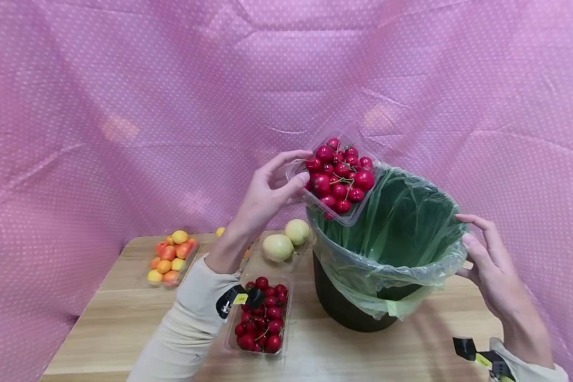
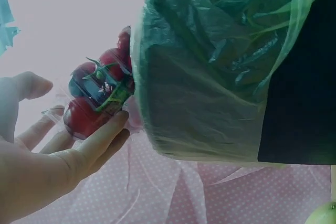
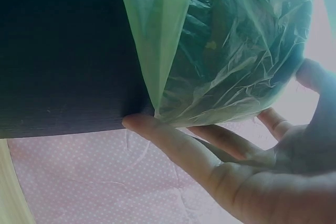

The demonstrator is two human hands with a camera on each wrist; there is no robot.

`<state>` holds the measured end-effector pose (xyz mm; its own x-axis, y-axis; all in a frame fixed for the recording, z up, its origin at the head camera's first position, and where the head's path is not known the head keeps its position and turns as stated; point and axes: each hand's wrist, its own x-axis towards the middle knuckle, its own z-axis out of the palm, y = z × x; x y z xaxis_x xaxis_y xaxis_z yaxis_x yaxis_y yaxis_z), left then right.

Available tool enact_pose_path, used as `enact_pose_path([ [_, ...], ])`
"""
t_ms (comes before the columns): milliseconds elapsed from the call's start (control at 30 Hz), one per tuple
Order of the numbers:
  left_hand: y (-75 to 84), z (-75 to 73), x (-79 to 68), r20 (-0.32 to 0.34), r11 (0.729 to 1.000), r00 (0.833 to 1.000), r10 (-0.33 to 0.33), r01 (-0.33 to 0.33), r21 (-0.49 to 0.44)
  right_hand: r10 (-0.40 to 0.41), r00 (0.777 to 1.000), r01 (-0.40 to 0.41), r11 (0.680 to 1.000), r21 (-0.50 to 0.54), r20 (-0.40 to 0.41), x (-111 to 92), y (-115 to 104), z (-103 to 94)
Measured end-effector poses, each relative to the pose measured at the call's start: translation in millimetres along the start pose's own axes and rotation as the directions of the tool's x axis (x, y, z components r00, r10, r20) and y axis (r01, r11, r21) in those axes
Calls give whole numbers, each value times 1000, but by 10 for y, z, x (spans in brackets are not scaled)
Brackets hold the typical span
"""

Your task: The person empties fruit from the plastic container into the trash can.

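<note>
Over the left part of the bin (image 1: 331, 294), your left hand (image 1: 267, 191) held a clear container (image 1: 347, 219) of cherries (image 1: 341, 170), thumb and fingers clamped on its left end, its filled face tilted toward you. Your right hand (image 1: 496, 265) rested against the bin's right side, fingers spread apart on the green liner (image 1: 396, 223) rather than clenched. With only one end gripped, the weight probably pulled at the far corner; a slipping thumb or too steep a tilt could send fruit rolling out, some of it outside the rim and onto the table (image 1: 305, 366). Whether the container touched the rim could not be told; if it did, a snag might drag the liner loose. Too hard a push from the right could slide the bin toward the second container (image 1: 286, 318), standing to its left.
</note>
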<state>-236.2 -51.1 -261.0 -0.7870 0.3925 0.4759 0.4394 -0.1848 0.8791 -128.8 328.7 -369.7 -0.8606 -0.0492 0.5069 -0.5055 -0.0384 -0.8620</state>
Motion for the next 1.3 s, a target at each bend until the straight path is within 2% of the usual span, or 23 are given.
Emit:
enact_pose_path([
  [167, -36, 43, 41, 11, 991, 998, 62, -63, 119, -5, 1000, 5, 1000, -12, -6, 17, 2, 14],
  [500, -97, 104, 73, 22, 956, 988, 150, -151, 250, -2, 1000, 2, 1000, -13, -2, 10, 9, 11],
  [633, -86, 124, 77, 46, 938, 987, 155, -162, 308, 2, 1000, -2, 1000, -13, -8, 23, 0, 11],
  [833, -90, 168, 74, 94, 931, 987, 130, -154, 331, -7, 1000, 7, 1000, 1, 0, 4, -2, 4],
  [1167, -97, 226, 115, 156, 910, 970, 184, -228, 347, 2, 1000, -2, 1000, 23, -21, 32, -43, 7],
  [1300, -97, 215, 87, 148, 873, 971, 190, -236, 426, 19, 1000, -19, 1000, 9, -22, 31, -43, 37],
])
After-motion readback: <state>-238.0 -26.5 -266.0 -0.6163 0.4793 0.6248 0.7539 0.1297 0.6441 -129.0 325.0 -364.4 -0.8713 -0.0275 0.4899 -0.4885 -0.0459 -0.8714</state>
